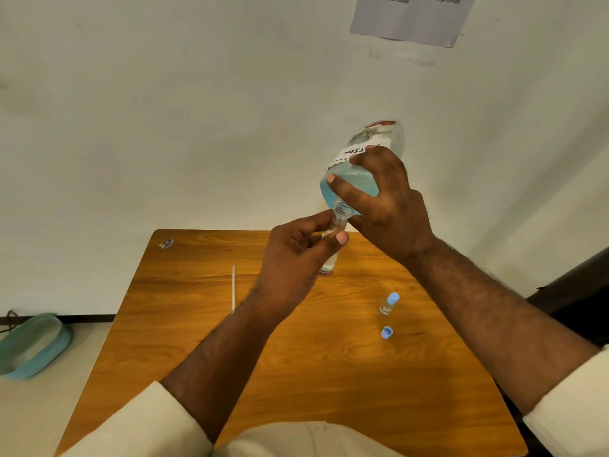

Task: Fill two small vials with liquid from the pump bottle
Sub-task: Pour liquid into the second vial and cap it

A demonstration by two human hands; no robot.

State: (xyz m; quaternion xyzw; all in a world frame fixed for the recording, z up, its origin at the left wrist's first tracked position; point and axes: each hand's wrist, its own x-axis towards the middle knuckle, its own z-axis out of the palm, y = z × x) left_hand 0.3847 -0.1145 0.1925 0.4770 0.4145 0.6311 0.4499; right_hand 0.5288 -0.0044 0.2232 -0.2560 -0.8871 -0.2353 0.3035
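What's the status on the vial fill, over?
Right hand grips bottle, tipped neck-down. Left hand pinches open vial at the bottle's mouth. Second vial capped on table, loose cap beside it. Nothing in the way.

Bottle (359,166) label, inverted "TION", wall paper sheet (412,18), "lens solution bottle"
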